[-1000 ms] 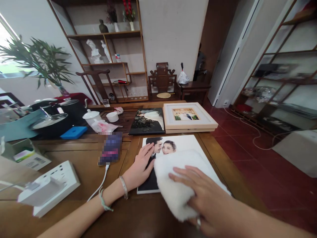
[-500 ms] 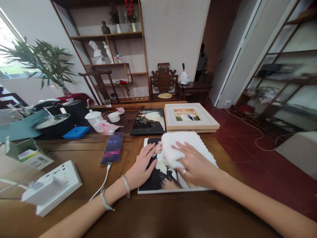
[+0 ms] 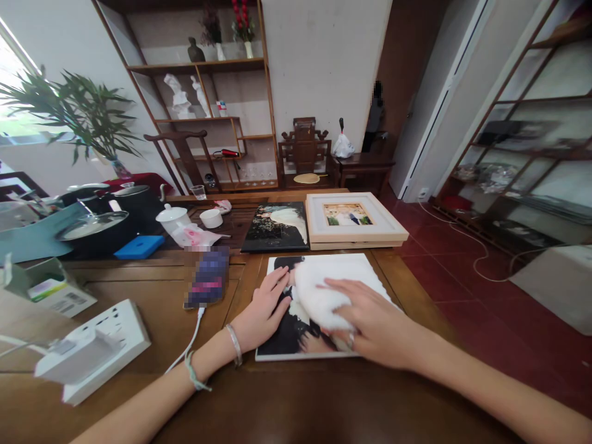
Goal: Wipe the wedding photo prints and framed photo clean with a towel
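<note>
A large unframed photo print [image 3: 287, 336] lies flat on the wooden table [image 3: 152, 308] in front of me. My left hand [image 3: 261, 311] rests flat on the print's left edge, fingers stretched out, a bangle on the wrist. My right hand [image 3: 370, 324], wearing a ring, presses a fluffy white cloth [image 3: 319, 296] onto the middle of the print, fingers spread over the cloth. The cloth hides the upper middle of the picture.
Beyond the print lie a dark photo panel [image 3: 277, 227] and a white framed photo [image 3: 354, 219]. A phone [image 3: 206, 276] on a white cable, a power strip [image 3: 99, 345], a small box [image 3: 50, 290], pots and tea ware [image 3: 171, 219] fill the left. Red floor drops off on the right.
My right hand swept the white cloth from the print's near right corner up to its top, then back toward the middle. The left hand stayed on the print's left edge.
</note>
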A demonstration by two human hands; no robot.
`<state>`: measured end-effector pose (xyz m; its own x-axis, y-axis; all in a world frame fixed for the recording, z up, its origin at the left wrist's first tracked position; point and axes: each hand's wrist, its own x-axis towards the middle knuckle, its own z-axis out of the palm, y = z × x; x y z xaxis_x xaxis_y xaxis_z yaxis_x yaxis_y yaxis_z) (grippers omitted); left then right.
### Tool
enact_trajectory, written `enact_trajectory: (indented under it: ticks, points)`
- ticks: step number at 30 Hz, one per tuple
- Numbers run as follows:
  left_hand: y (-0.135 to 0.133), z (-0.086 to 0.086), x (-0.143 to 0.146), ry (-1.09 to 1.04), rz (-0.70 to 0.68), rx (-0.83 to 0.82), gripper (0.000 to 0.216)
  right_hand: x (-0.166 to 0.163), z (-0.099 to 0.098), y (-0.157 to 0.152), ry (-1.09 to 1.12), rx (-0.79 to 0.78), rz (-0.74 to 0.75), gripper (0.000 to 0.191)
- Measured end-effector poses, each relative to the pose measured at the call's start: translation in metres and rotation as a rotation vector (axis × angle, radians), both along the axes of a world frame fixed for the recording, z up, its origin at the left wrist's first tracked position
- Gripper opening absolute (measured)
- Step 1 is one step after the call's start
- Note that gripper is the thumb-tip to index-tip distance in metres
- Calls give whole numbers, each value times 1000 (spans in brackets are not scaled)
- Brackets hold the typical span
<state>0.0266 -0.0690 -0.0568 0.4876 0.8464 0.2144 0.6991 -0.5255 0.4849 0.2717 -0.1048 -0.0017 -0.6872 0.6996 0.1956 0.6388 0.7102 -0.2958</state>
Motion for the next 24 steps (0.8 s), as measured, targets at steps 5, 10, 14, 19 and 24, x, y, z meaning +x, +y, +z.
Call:
enact_trajectory:
  ticks: [5, 10, 14, 19, 24]
  points:
    - [0, 2, 0, -5, -11, 15, 46, -9, -12, 53, -11, 84, -41, 35]
    - [1, -1, 1, -20, 23, 17, 45, -13, -16, 42, -106, 68, 0, 28]
    - [3, -6, 0, -54, 51, 17, 45, -10, -8, -7, -178, -5, 122, 26]
    - [5, -10, -2, -46, 51, 31, 44, -2, 5, -50, -238, -111, 258, 32]
    - [3, -7, -1, 4, 39, 21, 46, 8, -7, -22, -131, -27, 115, 34]
